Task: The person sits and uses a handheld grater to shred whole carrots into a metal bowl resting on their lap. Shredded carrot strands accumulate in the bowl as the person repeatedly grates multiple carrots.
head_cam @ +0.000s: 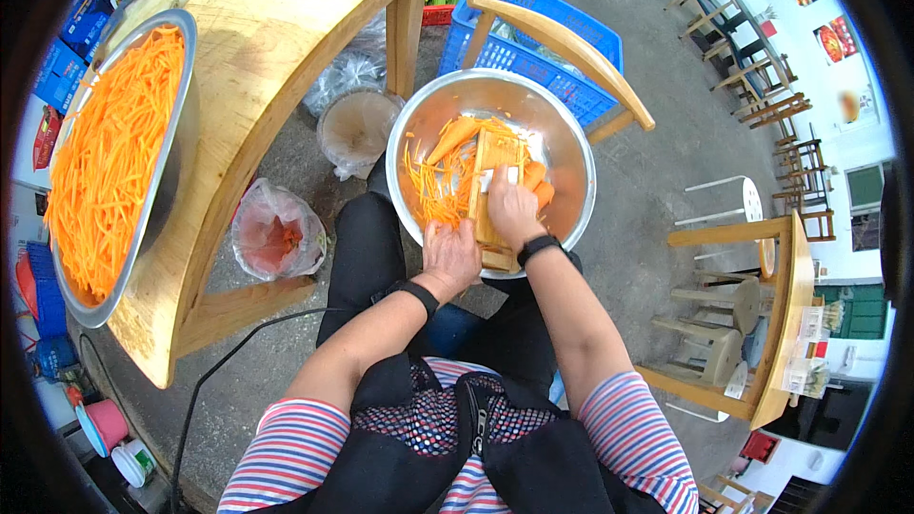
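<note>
In front of me, a wide stainless steel bowl (580, 193) holds carrot shreds (439, 189) and whole carrots (457, 137). A wooden board grater (500, 150) leans in it, its lower end near the bowl's close rim. My left hand (451, 253) grips the grater's lower left edge, beside the shreds. On the grater's face, my right hand (513, 207) is closed over a small white object (498, 175); what lies beneath it is hidden. More peeled carrots (540, 184) rest just right of the grater.
A large metal basin heaped with carrot shreds (118, 164) stands on the wooden table (285, 21) at left. Lined bins (278, 228) stand on the floor below. Beyond the bowl are a wooden chair (571, 43) and a blue plastic crate (528, 0). A black cable (207, 371) crosses the floor.
</note>
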### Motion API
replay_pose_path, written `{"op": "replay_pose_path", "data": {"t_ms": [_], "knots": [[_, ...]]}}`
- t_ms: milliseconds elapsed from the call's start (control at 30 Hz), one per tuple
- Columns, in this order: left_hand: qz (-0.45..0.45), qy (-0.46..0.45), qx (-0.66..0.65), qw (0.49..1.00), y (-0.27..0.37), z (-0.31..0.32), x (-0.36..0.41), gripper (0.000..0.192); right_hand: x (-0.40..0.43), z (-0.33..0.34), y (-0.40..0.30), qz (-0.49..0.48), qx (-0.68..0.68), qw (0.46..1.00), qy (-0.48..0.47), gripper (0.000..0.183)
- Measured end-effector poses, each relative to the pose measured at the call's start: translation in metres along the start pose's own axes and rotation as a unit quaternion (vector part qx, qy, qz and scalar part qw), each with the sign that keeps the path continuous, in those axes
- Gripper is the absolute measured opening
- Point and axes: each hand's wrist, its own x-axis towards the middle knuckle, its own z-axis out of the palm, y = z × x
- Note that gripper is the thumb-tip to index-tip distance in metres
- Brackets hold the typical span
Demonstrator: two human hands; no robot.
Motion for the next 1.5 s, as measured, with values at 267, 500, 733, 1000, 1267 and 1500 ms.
{"op": "replay_pose_path", "data": {"t_ms": [267, 500, 733, 1000, 1267, 1500], "knots": [[-0.016, 0.031, -0.015, 0.999, -0.006, 0.005, -0.01, 0.026, -0.074, -0.051, -0.041, -0.072, -0.017, 0.995, -0.07, 0.047], [-0.001, 0.016, 0.004, 1.0, -0.003, 0.003, -0.007, 0.025, 0.01, 0.0, -0.015, 0.04, 0.009, 0.999, -0.034, 0.042], [0.001, 0.045, 0.005, 0.999, -0.002, 0.004, -0.007, 0.022, 0.025, 0.01, 0.032, 0.177, 0.262, 0.94, -0.128, 0.033], [-0.007, 0.04, -0.005, 0.999, -0.004, 0.006, -0.009, 0.022, -0.038, -0.05, -0.019, 0.12, 0.046, 0.991, -0.043, 0.032], [-0.009, 0.02, 0.008, 1.0, -0.002, 0.003, -0.007, 0.021, -0.049, -0.05, -0.005, 0.011, 0.019, 0.999, -0.04, 0.037], [-0.021, 0.009, 0.005, 1.0, -0.002, 0.002, -0.009, 0.021, -0.073, -0.045, -0.029, -0.001, 0.029, 0.999, -0.034, 0.05]]}}
